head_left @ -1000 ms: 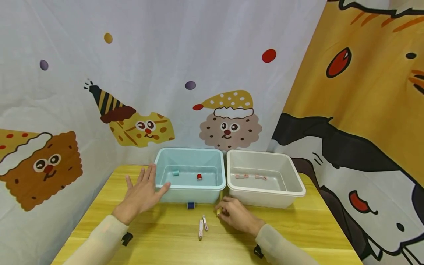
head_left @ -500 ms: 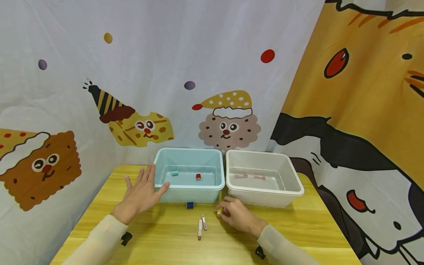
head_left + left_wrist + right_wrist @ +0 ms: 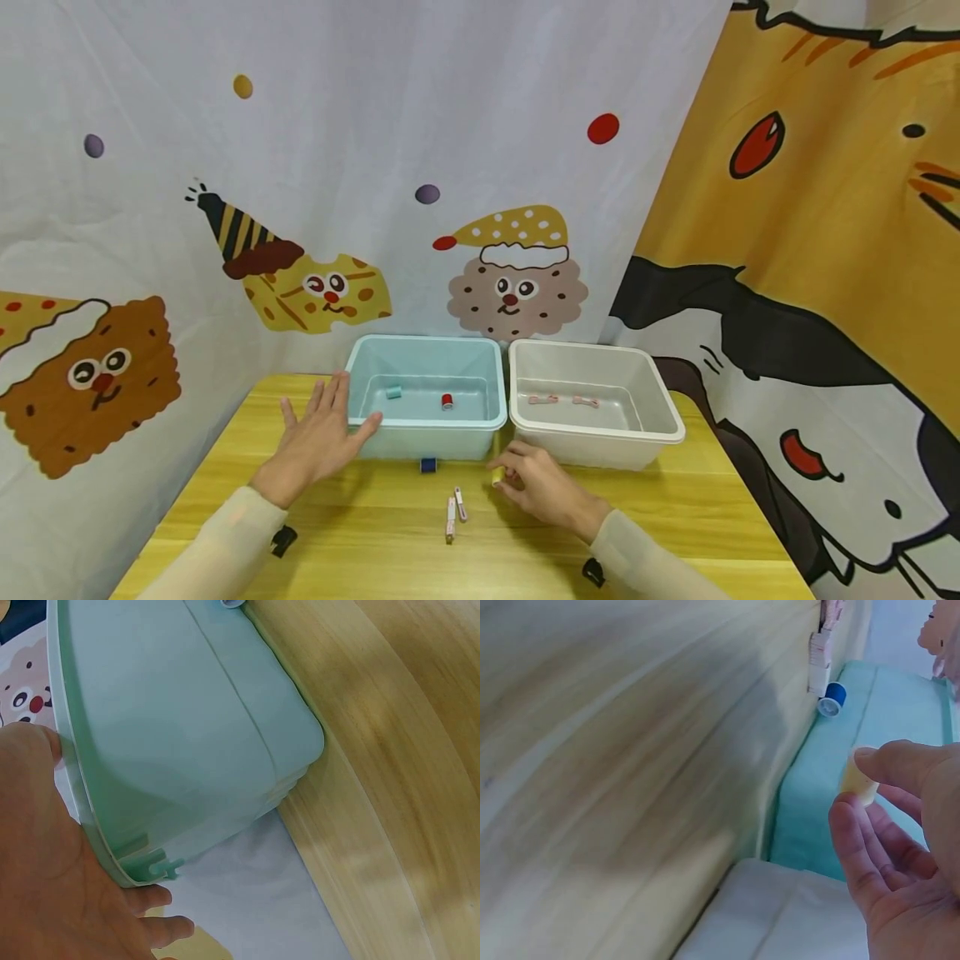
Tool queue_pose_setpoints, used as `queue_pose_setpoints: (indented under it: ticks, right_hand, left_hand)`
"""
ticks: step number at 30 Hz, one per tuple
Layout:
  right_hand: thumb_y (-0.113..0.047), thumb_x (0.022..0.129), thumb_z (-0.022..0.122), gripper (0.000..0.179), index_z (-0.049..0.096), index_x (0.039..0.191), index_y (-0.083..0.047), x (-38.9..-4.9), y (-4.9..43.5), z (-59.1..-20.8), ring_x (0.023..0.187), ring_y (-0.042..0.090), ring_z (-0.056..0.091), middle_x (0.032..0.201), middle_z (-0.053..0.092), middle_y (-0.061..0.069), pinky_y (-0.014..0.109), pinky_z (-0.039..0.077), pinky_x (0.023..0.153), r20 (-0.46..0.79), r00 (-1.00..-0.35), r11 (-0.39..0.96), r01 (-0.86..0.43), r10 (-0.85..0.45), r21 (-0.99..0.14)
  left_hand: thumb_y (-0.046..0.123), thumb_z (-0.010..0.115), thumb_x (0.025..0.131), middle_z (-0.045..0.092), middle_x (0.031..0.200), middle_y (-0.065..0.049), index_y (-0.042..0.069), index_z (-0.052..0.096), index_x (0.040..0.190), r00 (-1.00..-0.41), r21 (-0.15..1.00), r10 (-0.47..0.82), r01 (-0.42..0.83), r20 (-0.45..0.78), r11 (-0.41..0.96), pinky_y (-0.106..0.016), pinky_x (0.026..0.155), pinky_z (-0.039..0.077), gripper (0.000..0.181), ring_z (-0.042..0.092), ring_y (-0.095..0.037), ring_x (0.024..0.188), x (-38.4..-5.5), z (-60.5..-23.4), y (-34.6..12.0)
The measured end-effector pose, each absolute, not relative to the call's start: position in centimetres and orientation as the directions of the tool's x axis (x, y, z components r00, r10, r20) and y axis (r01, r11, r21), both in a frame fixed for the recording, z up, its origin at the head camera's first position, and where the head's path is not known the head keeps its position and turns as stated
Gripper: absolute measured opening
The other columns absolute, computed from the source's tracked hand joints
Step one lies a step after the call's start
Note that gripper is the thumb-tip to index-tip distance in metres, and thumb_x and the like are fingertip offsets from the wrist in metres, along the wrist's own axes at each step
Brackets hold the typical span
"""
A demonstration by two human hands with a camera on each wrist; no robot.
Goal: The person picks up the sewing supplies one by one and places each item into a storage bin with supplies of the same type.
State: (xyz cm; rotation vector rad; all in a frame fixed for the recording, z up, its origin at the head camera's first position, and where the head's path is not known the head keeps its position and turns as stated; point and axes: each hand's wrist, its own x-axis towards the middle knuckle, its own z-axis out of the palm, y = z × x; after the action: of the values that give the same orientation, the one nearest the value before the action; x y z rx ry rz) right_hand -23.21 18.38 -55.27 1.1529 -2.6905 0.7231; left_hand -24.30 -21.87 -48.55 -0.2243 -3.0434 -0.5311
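Observation:
My right hand (image 3: 542,490) pinches a yellow thread spool (image 3: 859,782) between thumb and fingertips, just in front of the gap between two bins. My left hand (image 3: 315,443) has its fingers spread and straight, resting against the left rim of the light blue bin (image 3: 427,442). Inside that bin lie a teal spool (image 3: 393,392) and a red spool (image 3: 447,402). A blue thread spool (image 3: 428,466) stands on the table by the blue bin's front wall. Two small pink-and-white tools (image 3: 451,521) lie side by side near the middle of the table.
To the right of the blue bin stands a white bin (image 3: 600,451) holding two pinkish small tools (image 3: 586,402). Both bins sit at the back of the wooden table (image 3: 390,550), close to a printed cloth backdrop (image 3: 360,125).
The head view has shifted slightly. The yellow spool shows a little more between the right fingertips and has risen slightly; the left hand stays at the blue bin's rim.

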Motion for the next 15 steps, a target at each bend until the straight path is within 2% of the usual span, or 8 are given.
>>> queue_pose_setpoints:
  ticks: [6, 15]
  right_hand:
    - [-0.006, 0.101, 0.091, 0.03, 0.084, 0.131, -0.004, -22.6, 18.2, -54.1, 0.097, 0.006, 0.078, 0.12, 0.08, 0.007, 0.012, 0.065, 0.086, 0.276, -0.711, 0.597, -0.698, -0.647, -0.396]
    - [-0.006, 0.102, 0.09, 0.03, 0.083, 0.132, -0.006, -21.8, 17.9, -52.5, 0.099, 0.014, 0.08, 0.122, 0.079, 0.007, 0.021, 0.069, 0.088, 0.281, -0.713, 0.597, -0.695, -0.642, -0.401]
  left_hand:
    - [0.084, 0.041, 0.115, 0.013, 0.194, -0.029, -0.006, 0.014, 0.184, -0.987, 0.339, 0.139, 0.156, 0.075, 0.928, -0.101, 0.127, -0.002, 0.117, 0.016, -0.063, 0.177, -24.2, -48.4, -21.9]
    - [0.084, 0.041, 0.115, 0.015, 0.193, -0.03, -0.006, 0.016, 0.184, -0.986, 0.334, 0.14, 0.162, 0.087, 0.928, -0.101, 0.127, -0.001, 0.116, 0.02, -0.064, 0.176, -24.2, -48.6, -22.0]
